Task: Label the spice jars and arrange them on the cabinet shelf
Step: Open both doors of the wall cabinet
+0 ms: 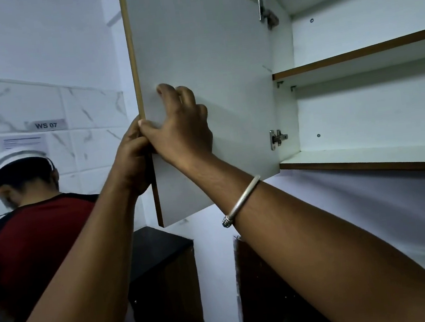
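The white wall cabinet door [206,42] stands swung open, its inner face toward me. My left hand [131,156] grips the door's free edge from the outer side. My right hand [181,127] rests on the inner face with bent fingers, thumb by the same edge, touching the left hand. A silver bangle [240,202] sits on my right wrist. Inside the cabinet I see the bottom shelf [364,155] and a middle shelf [353,56]. No spice jar or label shows in this view.
Another person in a red and black shirt [31,208] stands close at the lower left, head down. A dark counter [157,246] lies below the door. The tiled wall carries a sign reading WS 07 [46,125]. Metal hinges [277,137] hold the door.
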### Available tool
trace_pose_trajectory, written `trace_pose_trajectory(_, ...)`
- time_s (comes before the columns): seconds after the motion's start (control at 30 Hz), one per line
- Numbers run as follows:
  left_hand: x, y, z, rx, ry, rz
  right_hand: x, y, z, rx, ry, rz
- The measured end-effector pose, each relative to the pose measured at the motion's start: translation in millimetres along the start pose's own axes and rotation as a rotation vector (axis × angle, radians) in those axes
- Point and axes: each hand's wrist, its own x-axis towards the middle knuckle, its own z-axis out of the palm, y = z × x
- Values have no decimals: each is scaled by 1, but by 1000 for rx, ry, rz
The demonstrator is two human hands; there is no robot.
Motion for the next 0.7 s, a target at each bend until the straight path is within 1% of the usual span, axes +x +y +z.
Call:
trace_pose_trajectory(0.1,-4,6,17,81,134,175,1,11,-15,60,-44,-17)
trace_pose_trajectory(0.13,-8,11,24,167,187,269,1,15,-23,102,-40,-7)
trace_pose_trajectory(0.2,-15,16,42,458,248,498,-3,28,-44,159,12,2)
trace_pose_trajectory(0.23,-19,17,58,609,245,603,-9,40,-59,147,48,3)
trace_pose_trajectory(0.27,-23,19,76,738,233,671,-15,51,-73,133,78,-1)
trace_pose_trajectory(0.3,-27,19,93,821,209,711,-21,61,-88,119,103,-9)
trace_pose_trajectory(0.33,-31,16,114,832,162,727,-29,73,-105,94,128,-12)
trace_pose_trajectory(0.37,-35,14,131,779,93,729,-36,84,-120,72,152,-12)
trace_pose_trajectory(0.43,-46,2,164,570,-63,704,-55,105,-150,13,183,-5)
trace_pose_trajectory(0.53,-70,-31,204,366,-188,588,-89,136,-187,-68,209,14)
trace_pose_trajectory(0.6,-96,-60,227,246,-271,420,-122,159,-205,-108,204,66)
trace_pose_trajectory(0.7,-141,-103,253,125,-389,111,-176,196,-217,-168,107,216)
